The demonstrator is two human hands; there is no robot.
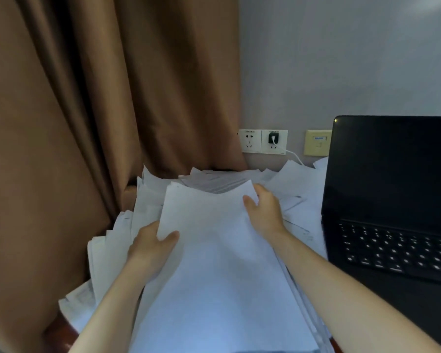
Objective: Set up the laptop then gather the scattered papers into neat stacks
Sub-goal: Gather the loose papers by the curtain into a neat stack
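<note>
Left grip (153, 248) and right grip (265, 212) grasped one paper stack (214, 263).
Thumbs pressed its left edge and far right corner, above scattered papers (301, 184) covering the worktop (61, 335). Open laptop (392, 200) stood at right, screen dark; the wall-plate label (318, 138) was illegible.

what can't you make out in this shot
Head view only:
- Fingers of left hand and right hand: behind the sheets they grip; only thumbs show.
- Print on the loose papers: blurred, too small.
- Laptop: right side cut off by the frame edge; key labels blurred.
- Cable: far end hidden behind papers.
</note>
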